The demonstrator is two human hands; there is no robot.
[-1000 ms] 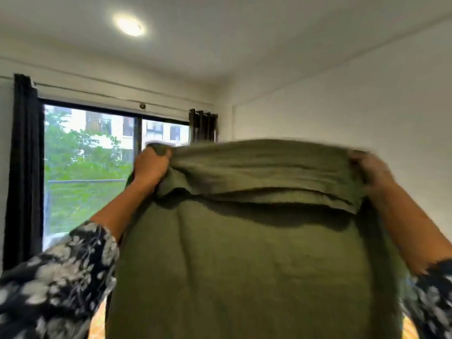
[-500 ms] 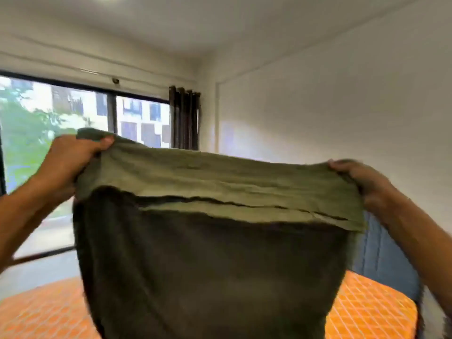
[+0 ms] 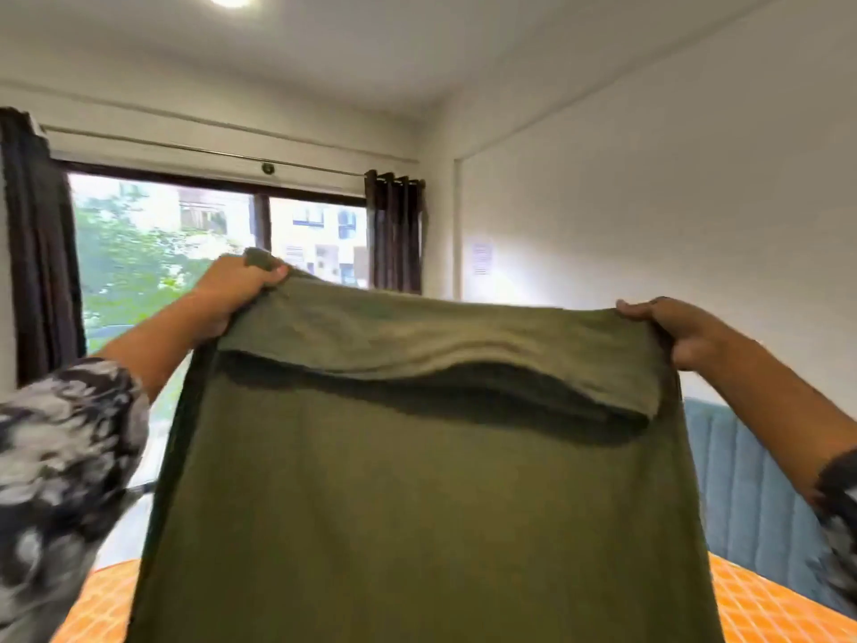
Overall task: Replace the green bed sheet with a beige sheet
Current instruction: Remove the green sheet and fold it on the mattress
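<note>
The green bed sheet [image 3: 417, 503] hangs folded in front of me, held up at chest height, its top edge doubled over toward me. My left hand [image 3: 236, 290] grips the sheet's upper left corner with curled fingers. My right hand [image 3: 681, 327] grips the upper right corner. The sheet is stretched flat between both hands and hides most of the bed below. No beige sheet is in view.
An orange checked mattress [image 3: 106, 601] shows at the bottom left and right. A blue padded headboard [image 3: 751, 494] stands against the white wall on the right. A window [image 3: 185, 252] with dark curtains [image 3: 394, 234] faces me.
My hands have spread wider apart, stretching the sheet's top edge. The sheet has dropped a little lower in view, and the mattress and headboard have come into sight.
</note>
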